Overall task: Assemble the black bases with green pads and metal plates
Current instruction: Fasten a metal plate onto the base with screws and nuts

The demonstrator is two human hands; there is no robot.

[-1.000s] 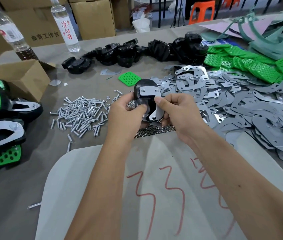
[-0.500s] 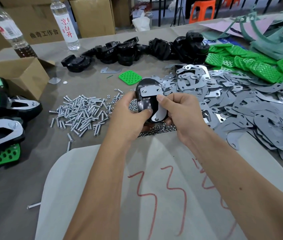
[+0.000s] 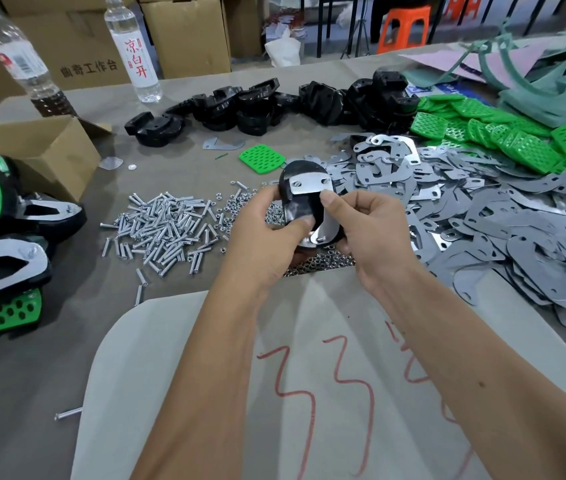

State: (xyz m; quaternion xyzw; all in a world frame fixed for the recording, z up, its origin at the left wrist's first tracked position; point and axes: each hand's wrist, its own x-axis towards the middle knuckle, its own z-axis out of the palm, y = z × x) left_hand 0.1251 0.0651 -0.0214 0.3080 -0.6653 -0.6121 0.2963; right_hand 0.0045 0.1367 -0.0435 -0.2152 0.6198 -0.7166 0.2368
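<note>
Both my hands hold one black base [image 3: 297, 202] upright above the table, a shiny metal plate [image 3: 309, 185] lying across its face with a screw head showing at its upper left. My left hand [image 3: 267, 237] grips the base's left side, thumb on its lower face. My right hand [image 3: 368, 226] grips the right side, its thumb pressing the plate. Loose black bases [image 3: 267, 105] lie in a row at the back, green pads [image 3: 503, 136] at the back right, grey metal plates [image 3: 482, 216] in a wide heap on the right. One green pad [image 3: 262, 158] lies alone behind the held base.
A pile of screws [image 3: 167, 230] and small nuts [image 3: 323, 263] lies left of and under my hands. Finished assemblies [image 3: 0, 244] are stacked at the left edge beside an open cardboard box [image 3: 32, 147]. Two bottles [image 3: 136, 50] stand at the back. A grey sheet with red marks [image 3: 309, 375] covers the near table.
The held base has tilted slightly and my right thumb has shifted up onto the plate's upper part. Both hands keep their grip.
</note>
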